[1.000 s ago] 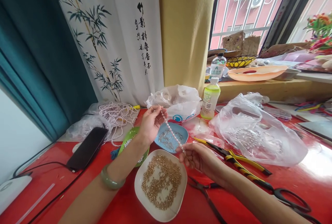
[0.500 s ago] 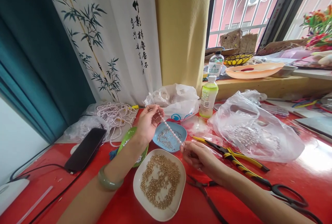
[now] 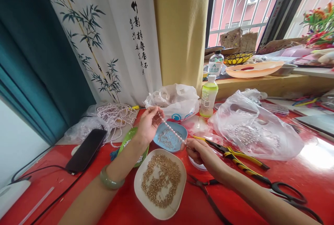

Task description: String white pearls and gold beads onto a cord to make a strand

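Observation:
A short strand of pale pink beads [image 3: 170, 127] stretches slantwise between my two hands. My left hand [image 3: 150, 124] pinches its upper end, near a white plastic bag. The lower end is between the thumb and fingers of my right hand [image 3: 197, 150]. Beneath the strand lies a blue dish [image 3: 167, 145] with small silvery metal pieces. Closer to me, a white dish [image 3: 141, 190] holds many gold beads. A green dish [image 3: 130, 135] with pale beads is partly hidden behind my left wrist.
Long-handled yellow-black pliers [image 3: 232, 155], scissors [image 3: 287, 193] and smaller dark pliers [image 3: 200, 185] lie on the right. A clear bag of beads [image 3: 255, 131] and a green-yellow bottle [image 3: 208, 96] stand behind. Left are a black phone [image 3: 86, 151] with a cable and heaped bead strands [image 3: 112, 115].
The strand remains taut between both hands. My right hand's fingers have curled in a little, and a pale round rim now shows beneath that hand. The view has shifted slightly.

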`<state>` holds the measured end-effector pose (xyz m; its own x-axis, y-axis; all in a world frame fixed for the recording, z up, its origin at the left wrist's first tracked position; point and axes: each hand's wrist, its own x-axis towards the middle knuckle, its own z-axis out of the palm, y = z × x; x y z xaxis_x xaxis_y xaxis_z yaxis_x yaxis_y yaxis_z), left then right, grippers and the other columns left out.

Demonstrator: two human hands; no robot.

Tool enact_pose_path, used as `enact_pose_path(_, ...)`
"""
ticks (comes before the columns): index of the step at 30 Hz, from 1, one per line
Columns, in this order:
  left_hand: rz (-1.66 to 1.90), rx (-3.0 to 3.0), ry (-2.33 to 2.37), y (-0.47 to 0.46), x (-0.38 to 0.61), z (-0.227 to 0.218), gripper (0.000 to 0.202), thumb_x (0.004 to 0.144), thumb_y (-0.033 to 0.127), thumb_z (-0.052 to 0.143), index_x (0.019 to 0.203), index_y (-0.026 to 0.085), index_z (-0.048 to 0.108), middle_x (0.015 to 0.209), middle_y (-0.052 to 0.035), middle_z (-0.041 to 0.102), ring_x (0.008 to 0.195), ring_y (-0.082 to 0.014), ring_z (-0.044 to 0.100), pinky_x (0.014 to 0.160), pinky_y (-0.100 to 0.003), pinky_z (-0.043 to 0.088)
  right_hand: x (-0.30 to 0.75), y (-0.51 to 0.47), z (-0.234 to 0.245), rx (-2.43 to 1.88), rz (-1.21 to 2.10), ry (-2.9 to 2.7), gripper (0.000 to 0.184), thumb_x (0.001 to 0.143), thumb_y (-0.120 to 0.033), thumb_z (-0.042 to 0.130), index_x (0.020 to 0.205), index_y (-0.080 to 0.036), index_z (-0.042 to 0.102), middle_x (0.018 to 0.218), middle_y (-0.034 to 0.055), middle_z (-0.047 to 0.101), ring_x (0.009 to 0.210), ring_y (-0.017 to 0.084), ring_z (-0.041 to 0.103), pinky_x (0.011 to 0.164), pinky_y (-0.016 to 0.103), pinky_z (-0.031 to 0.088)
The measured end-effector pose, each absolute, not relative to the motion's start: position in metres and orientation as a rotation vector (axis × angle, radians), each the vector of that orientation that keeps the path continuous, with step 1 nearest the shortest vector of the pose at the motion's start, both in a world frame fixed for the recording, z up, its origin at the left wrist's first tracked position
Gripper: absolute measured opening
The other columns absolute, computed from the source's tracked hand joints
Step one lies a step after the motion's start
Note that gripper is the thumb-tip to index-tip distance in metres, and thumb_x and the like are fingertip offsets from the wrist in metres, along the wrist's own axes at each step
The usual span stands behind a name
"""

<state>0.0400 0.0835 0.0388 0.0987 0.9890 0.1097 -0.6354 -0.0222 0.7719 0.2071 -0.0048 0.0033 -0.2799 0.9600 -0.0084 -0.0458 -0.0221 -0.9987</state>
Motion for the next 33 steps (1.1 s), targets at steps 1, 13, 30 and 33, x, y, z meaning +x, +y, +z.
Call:
enact_pose_path(1, 1.412, 0.798, 0.572, 0.084, 0.040, 0.039, 0.008, 0.076, 0.009, 0.053, 0.069, 0.013, 0.055, 0.062, -0.0001, 0.061, 0.053, -0.0074, 0.058, 0.055, -0.018, 0.048, 0.207, -0.004, 0.002, -1.032, 1.435, -1.375, 0.027, 0.078, -0.026, 0.034, 0.052, -0.020, 0.031, 0.044, -0.0086, 0.020, 0.041, 0.007, 0.013, 0.039, 0.025, 0.010)
enact_pose_path(13, 1.402, 0.786, 0.574, 0.083, 0.041, 0.039, 0.010, 0.076, 0.008, 0.053, 0.068, 0.013, 0.056, 0.062, -0.0006, 0.061, 0.054, -0.0072, 0.058, 0.056, -0.018, 0.049, 0.207, -0.002, 0.004, -1.001, 1.372, -1.373, 0.028, 0.077, -0.031, 0.038, 0.052, -0.020, 0.036, 0.041, -0.0094, 0.021, 0.039, 0.007, 0.014, 0.041, 0.026, 0.011)
enact_pose_path(30, 1.372, 0.773, 0.583, 0.075, 0.045, 0.044, 0.011, 0.075, 0.006, 0.052, 0.067, 0.012, 0.055, 0.060, -0.0007, 0.060, 0.053, -0.0073, 0.058, 0.056, -0.018, 0.050, 0.213, 0.000, 0.005, -1.040, 1.485, -1.319, 0.017, 0.069, -0.025, 0.034, 0.063, -0.017, 0.048, 0.045, -0.0104, 0.016, 0.042, 0.007, 0.007, 0.040, 0.024, 0.006)
enact_pose_path(33, 1.373, 0.776, 0.582, 0.076, 0.045, 0.043, 0.011, 0.075, 0.007, 0.053, 0.066, 0.012, 0.055, 0.061, -0.0006, 0.060, 0.053, -0.0073, 0.057, 0.056, -0.018, 0.050, 0.212, 0.000, 0.006, -1.035, 1.445, -1.329, 0.022, 0.073, -0.029, 0.034, 0.062, -0.017, 0.049, 0.044, -0.0102, 0.016, 0.042, 0.007, 0.007, 0.040, 0.024, 0.007)
